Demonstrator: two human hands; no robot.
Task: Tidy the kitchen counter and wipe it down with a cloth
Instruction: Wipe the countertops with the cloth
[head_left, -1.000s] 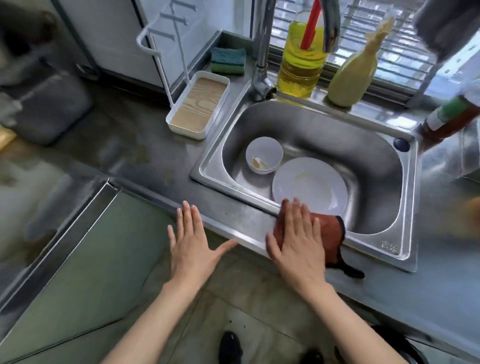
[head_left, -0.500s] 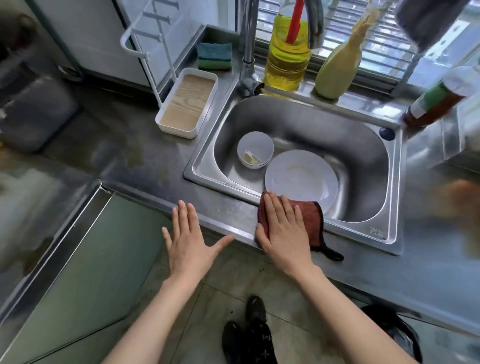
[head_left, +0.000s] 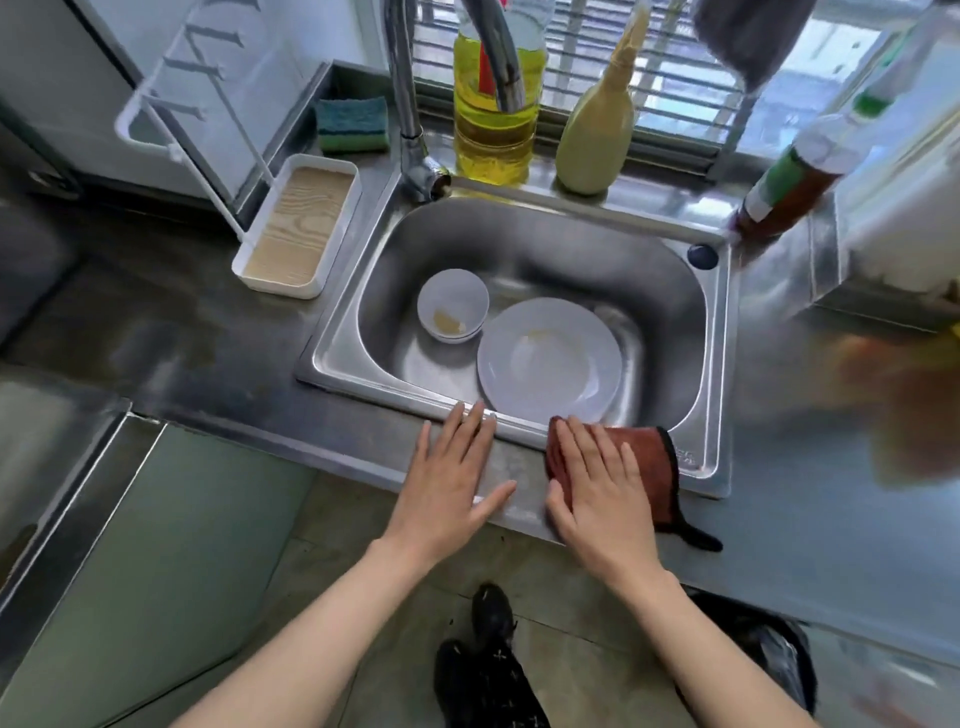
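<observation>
At 6 o'clock on the sink (head_left: 337, 332), on its front rim, lies the brown-red cloth (head_left: 657, 467) w/ the right hand (head_left: 597, 504) pressing it flat: fingers straight and close together, palm down, prob. to spread pressure for a wipe along the rim and the counter (head_left: 171, 332) edge. Left hand (head_left: 447, 483) lies flat just beside it at 9 o'clock, fingers straight, thumb splayed wide, holding nothing; looks like a brace while leaning in. Inside the basin, a white plate (head_left: 549, 360) near 6 o'clock and a small bowl (head_left: 453, 304) at 9, both w/ food residue, parked there off the counter, I'd guess for washing. Tray (head_left: 298, 223) w/ wood-grain insert sits at 10 o'clock, sponge (head_left: 353, 124) at 11, yellow bottle (head_left: 493, 130) and cream spray bottle (head_left: 597, 135) at 12, brown bottle (head_left: 784, 192) at 2. Wiping seems underway; counter at 9 o'clock looks streaky, not yet done.
</observation>
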